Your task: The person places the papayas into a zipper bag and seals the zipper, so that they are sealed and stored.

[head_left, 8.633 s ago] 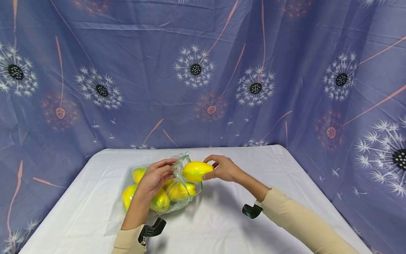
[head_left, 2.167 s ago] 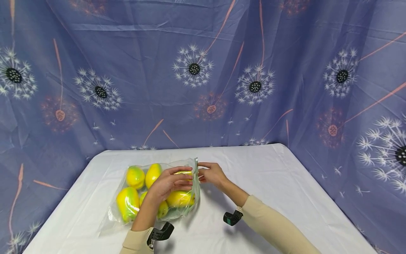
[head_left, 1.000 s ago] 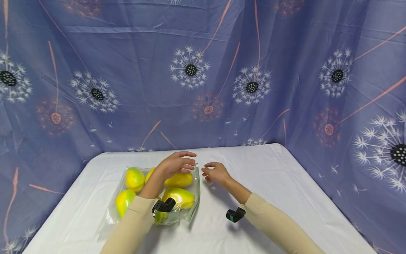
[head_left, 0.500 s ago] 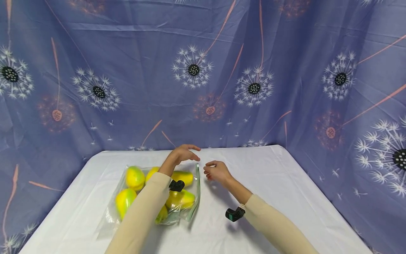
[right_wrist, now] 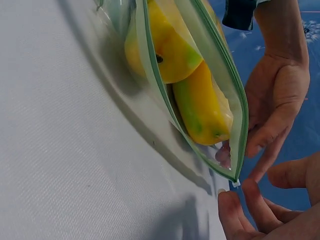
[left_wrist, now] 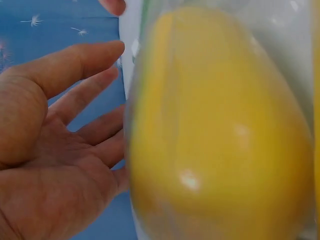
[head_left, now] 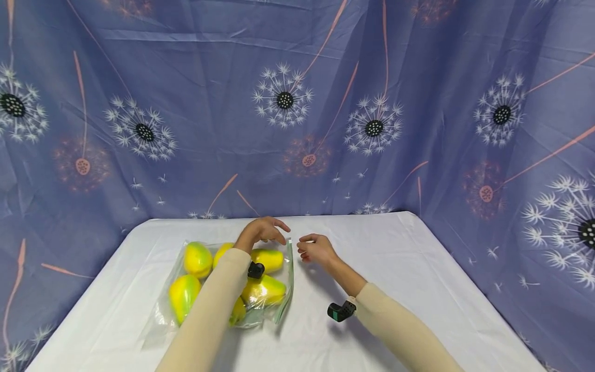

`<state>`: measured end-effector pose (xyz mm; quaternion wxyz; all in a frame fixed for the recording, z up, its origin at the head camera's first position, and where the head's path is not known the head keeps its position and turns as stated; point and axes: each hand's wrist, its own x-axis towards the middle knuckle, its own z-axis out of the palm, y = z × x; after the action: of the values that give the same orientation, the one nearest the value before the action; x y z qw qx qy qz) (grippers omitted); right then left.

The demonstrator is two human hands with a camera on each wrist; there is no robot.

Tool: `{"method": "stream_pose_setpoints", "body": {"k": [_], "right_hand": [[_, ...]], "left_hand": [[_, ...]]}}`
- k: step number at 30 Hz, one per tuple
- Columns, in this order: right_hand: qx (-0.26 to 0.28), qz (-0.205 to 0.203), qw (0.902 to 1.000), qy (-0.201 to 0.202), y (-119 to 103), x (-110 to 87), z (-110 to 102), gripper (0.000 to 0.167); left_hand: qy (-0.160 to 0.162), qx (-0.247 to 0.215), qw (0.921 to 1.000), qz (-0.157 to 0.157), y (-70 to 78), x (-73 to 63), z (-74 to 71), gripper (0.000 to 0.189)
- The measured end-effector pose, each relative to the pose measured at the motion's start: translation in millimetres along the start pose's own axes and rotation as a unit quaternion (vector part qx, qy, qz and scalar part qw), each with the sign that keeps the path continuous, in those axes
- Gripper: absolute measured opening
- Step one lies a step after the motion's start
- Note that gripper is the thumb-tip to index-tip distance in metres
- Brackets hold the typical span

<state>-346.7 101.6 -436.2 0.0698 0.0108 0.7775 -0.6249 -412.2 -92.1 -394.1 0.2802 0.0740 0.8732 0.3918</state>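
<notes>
A clear zip bag [head_left: 162, 310] with a green-edged mouth lies on the table, holding several yellow-green, mango-like fruits [head_left: 184, 296]. Its mouth gapes to the right, and in the right wrist view a small white slider [right_wrist: 236, 183] sits at one end of the zip. My left hand [head_left: 263, 231] reaches over the bag to the far end of that mouth, fingers loosely bent with nothing in them. Just right of the same corner is my right hand [head_left: 318, 250], fingers loosely curled and holding nothing. A fruit [left_wrist: 220, 125] fills much of the left wrist view.
A white cloth covers the table [head_left: 395, 289]. Behind and on both sides hangs a blue curtain [head_left: 223, 103] with dandelion prints. Black cameras sit at the wrists, the right one [head_left: 341, 311] close over the cloth and the left one [head_left: 255, 269] over the fruits.
Earliest, my right hand held a fruit at the bag's mouth; that hand now holds none. My left hand let go of the mouth, moved to its far end, and lately dropped slightly.
</notes>
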Motion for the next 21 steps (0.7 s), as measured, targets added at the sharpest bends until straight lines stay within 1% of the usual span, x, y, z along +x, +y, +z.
{"method": "stream_pose_setpoints", "body": {"k": [3,6,10,15,21], "right_hand": [[-0.004,-0.004,1.0,0.0,0.5,1.9,0.8,0.033],[-0.012,-0.007,0.9999,0.005,1.8,4.6,0.3,0.035],[-0.02,-0.009,0.9996,0.017,4.5,9.8,-0.9,0.035],[-0.034,-0.01,0.999,0.026,3.3,15.3,1.9,0.03],[-0.046,-0.014,0.9986,0.025,-3.8,18.1,9.0,0.028]], "left_hand": [[-0.004,0.002,1.0,-0.001,-4.0,1.3,-0.9,0.053],[0.005,-0.005,1.0,0.004,-7.3,1.6,-1.8,0.05],[0.021,-0.031,0.9991,0.018,-10.4,2.6,-2.8,0.047],[0.031,-0.07,0.9964,0.036,-12.5,3.7,-3.9,0.04],[0.043,-0.094,0.9939,0.039,-13.6,2.3,-4.4,0.032]]}}
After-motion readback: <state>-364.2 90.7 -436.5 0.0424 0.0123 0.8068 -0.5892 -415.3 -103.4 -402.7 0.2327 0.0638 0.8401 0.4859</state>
